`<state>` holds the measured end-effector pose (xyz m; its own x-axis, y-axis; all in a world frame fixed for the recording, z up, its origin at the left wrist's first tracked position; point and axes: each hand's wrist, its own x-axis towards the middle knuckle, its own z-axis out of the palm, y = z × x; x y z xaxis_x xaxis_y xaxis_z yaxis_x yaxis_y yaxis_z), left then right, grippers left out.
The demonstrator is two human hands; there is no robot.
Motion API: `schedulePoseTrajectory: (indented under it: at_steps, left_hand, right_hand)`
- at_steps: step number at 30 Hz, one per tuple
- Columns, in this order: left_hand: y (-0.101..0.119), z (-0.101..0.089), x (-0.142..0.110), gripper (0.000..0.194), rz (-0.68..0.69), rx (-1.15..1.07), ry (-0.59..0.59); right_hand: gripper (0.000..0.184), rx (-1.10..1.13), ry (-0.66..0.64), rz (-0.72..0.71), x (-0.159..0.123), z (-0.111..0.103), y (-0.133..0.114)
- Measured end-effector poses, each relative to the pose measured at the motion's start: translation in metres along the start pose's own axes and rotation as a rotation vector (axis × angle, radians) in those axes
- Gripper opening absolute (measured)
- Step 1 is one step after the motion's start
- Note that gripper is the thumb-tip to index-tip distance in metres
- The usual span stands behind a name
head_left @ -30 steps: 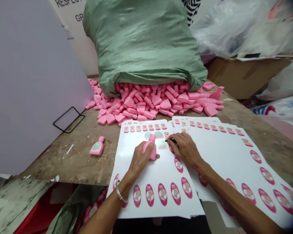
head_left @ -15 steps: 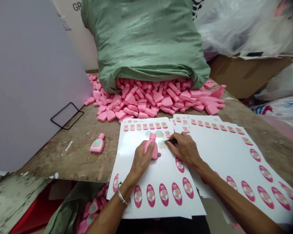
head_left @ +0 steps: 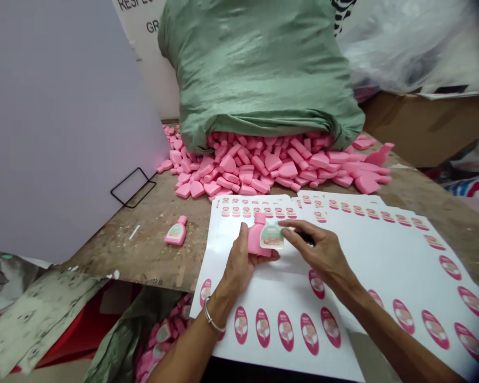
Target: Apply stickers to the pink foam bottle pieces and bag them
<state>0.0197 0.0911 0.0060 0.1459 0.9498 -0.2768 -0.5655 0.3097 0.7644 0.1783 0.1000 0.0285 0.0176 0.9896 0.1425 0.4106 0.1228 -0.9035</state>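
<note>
Clasping a flat pink plastic bottle (head_left: pixel 256 240) in left hand (head_left: pixel 238 260); pinching a rounded green-and-white label (head_left: pixel 272 236) with right hand (head_left: pixel 323 249) (cradling a slim black tool (head_left: pixel 308 239), too).

A bottle heap (head_left: pixel 272 163) lies behind the sticker sheets (head_left: pixel 263 290), 1 lone bottle (head_left: pixel 176 232) left of them.

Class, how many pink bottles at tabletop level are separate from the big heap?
2: a labelled bottle lies on the table, left of the sticker sheets; the held bottle is in the left hand.
</note>
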Motion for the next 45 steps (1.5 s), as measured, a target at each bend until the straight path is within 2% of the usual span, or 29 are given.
schedulePoseTrajectory:
  at_steps: [6, 21, 27, 30, 32, 34, 36, 37, 40, 42, 43, 45]
  left_hand:
    - [0.002, 0.006, -0.007, 0.061, 0.018, -0.091, -0.043]
    - [0.002, 0.003, -0.006, 0.061, 0.003, -0.114, -0.03]
    - [0.006, 0.005, -0.007, 0.059, -0.005, -0.118, -0.051]
    - [0.009, 0.005, -0.01, 0.043, 0.022, -0.074, -0.111]
    - [0.011, 0.005, -0.012, 0.034, 0.059, -0.017, -0.131]
    - [0.011, 0.005, -0.014, 0.03, 0.077, 0.035, -0.127]
    - [0.011, 0.005, -0.017, 0.027, 0.065, 0.089, -0.14]
    - [0.012, 0.005, -0.019, 0.028, 0.049, 0.123, -0.161]
    - [0.018, -0.004, -0.029, 0.035, -0.012, 0.244, -0.216]
    - [0.029, -0.02, -0.039, 0.037, -0.009, 0.39, -0.115]
    - [0.037, -0.033, -0.044, 0.037, 0.015, 0.507, -0.01]
    - [0.054, -0.064, -0.053, 0.04, 0.097, 0.866, 0.287]
  right_hand:
    - [0.031, 0.145, 0.02, 0.03, -0.009, 0.02, -0.001]
    - [0.028, 0.098, 0.039, 0.0, -0.007, 0.026, -0.004]
    - [0.026, 0.045, 0.055, -0.049, -0.007, 0.028, -0.006]
    - [0.026, -0.015, 0.057, -0.089, -0.005, 0.026, -0.002]
    - [0.028, -0.144, 0.066, -0.145, -0.004, 0.024, 0.0]
    - [0.036, -0.282, 0.112, -0.193, -0.003, 0.023, 0.001]
    - [0.05, -0.3, 0.13, -0.185, -0.002, 0.023, 0.001]
    - [0.054, -0.257, 0.095, -0.156, 0.001, 0.023, 0.001]
    - [0.051, -0.129, -0.132, -0.055, 0.021, 0.021, 0.011]
    - [0.049, -0.244, -0.144, -0.018, 0.049, 0.013, 0.026]
    - [0.049, -0.366, -0.077, -0.002, 0.067, 0.008, 0.035]
    - [0.046, -0.701, 0.112, 0.098, 0.105, -0.003, 0.055]
